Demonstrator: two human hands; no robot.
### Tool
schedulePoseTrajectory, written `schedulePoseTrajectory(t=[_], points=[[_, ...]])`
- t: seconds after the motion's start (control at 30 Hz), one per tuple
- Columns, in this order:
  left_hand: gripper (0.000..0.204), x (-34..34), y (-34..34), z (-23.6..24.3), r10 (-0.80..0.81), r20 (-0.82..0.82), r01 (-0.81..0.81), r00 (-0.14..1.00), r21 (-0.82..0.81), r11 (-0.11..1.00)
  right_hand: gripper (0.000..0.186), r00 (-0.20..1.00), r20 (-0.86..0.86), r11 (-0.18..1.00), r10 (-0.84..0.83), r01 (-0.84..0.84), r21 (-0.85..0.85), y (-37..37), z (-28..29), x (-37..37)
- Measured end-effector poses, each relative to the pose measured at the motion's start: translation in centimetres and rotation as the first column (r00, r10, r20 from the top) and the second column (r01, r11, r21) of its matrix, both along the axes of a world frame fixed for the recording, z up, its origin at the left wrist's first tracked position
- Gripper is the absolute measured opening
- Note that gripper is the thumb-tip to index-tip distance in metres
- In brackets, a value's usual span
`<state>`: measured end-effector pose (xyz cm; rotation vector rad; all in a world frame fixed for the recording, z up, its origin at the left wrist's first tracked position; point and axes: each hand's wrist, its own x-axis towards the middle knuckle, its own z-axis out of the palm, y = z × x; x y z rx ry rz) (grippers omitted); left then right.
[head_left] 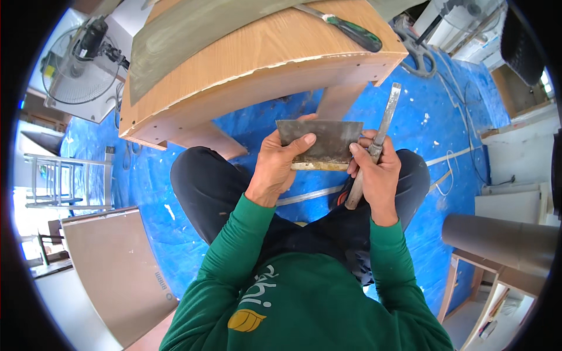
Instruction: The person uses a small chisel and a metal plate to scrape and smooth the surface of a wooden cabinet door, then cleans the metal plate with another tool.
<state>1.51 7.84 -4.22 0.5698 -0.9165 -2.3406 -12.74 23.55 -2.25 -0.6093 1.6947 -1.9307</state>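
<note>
My left hand [282, 153] grips the left side of a wide flat scraper [325, 140], with the thumb on its face and the fingers behind. It has a dark, stained metal blade with a pale, worn strip along the lower edge. In my right hand [374, 169] is a chisel [387, 114], tilted with its metal end up and its worn handle pointing down. The right thumb and fingertips are also at the scraper's right edge. Both tools are above my lap, in front of the curved wooden bench [252, 52].
On the bench lie a green-and-black-handled tool [356, 33] and a long grey-green sheet [170, 47]. Blue sheeting [158, 193] covers the floor, with cords at right. A fan [82, 58] stands at far left, a brown board [117, 263] at near left, a grey cylinder [497, 240] at right.
</note>
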Motion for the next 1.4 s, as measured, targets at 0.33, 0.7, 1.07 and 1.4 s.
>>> schedulePoseTrajectory(t=[0.33,0.7,1.07,1.4], points=[[0.047,-0.8,0.6,0.3,-0.028,0.034,0.029,0.999,-0.019,0.999,0.028,0.997,0.07,0.999,-0.022,0.024,-0.032,0.9,-1.4,-0.5],[0.032,-0.7,0.2,0.7,-0.02,0.08,0.025,0.997,-0.054,0.998,0.03,0.997,0.069,0.999,-0.033,0.035,-0.025,0.7,-1.8,-0.3],[0.02,-0.8,0.0,0.4,-0.004,0.104,0.008,0.995,-0.034,0.999,0.031,0.998,0.063,0.999,-0.03,0.031,-0.015,0.5,-1.7,-0.1],[0.023,-0.5,-1.0,1.2,0.029,0.017,-0.028,0.999,-0.049,0.998,0.032,0.999,-0.007,0.999,-0.046,0.047,0.023,0.2,-0.8,-0.1]])
